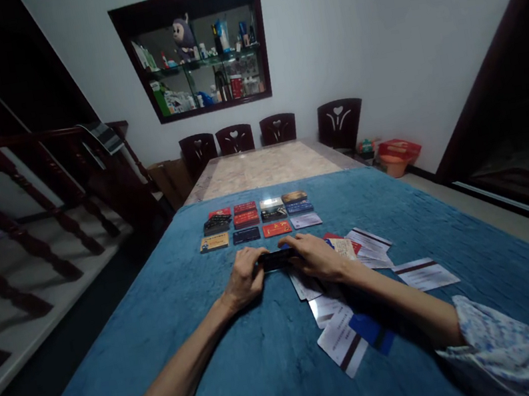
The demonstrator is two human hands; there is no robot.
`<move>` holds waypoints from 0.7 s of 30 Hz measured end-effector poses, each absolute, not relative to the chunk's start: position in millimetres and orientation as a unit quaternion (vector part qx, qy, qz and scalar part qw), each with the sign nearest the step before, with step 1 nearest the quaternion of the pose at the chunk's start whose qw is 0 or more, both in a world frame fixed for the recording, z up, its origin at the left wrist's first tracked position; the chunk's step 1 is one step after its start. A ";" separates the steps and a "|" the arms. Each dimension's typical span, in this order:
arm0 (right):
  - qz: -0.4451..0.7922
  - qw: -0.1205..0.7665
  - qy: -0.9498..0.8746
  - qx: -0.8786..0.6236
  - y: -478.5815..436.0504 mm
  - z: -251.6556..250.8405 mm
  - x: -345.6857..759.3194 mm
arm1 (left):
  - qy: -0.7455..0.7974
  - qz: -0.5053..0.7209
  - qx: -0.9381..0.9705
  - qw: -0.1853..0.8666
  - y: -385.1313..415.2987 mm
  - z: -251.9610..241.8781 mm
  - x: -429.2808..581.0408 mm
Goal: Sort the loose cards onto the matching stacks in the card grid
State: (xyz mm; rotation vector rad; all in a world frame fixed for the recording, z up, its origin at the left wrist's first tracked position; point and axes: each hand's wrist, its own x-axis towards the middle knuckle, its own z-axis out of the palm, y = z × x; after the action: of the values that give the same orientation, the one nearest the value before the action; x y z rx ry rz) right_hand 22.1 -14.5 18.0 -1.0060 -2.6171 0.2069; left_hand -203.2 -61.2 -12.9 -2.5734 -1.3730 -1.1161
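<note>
My left hand and my right hand are both closed on a black card, gripping it by its two ends low over the blue cloth. Whether it is one card or a small stack I cannot tell. A bit of blue shows by my right fingers. Beyond my hands, cards lie in rows of neat piles, among them a yellow card, a dark blue card, an orange-red card and a pale card. Loose cards, such as a white card and a blue card, lie scattered beneath and around my right forearm.
The blue cloth covers the near part of a long table, whose marbled top shows at the far end. Several dark chairs stand around it. A wooden railing runs along the left; an orange bin stands at right.
</note>
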 end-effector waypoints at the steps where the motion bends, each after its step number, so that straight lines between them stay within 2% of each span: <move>1: 0.067 0.160 -0.915 -0.363 -15.9 18.4 21.1 | -0.445 -0.355 -0.822 0.010 -61.4 -12.6 -203.4; 21: 0.013 0.148 -0.909 -0.389 -19.6 1.6 12.7 | -0.542 -0.267 -0.797 0.008 -63.0 -14.3 -195.3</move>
State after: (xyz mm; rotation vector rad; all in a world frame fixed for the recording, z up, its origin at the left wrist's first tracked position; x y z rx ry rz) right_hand 12.7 -19.6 1.6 -1.1190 -2.6142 0.0386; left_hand -195.3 -63.0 -14.3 -2.4906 -1.6956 -0.8338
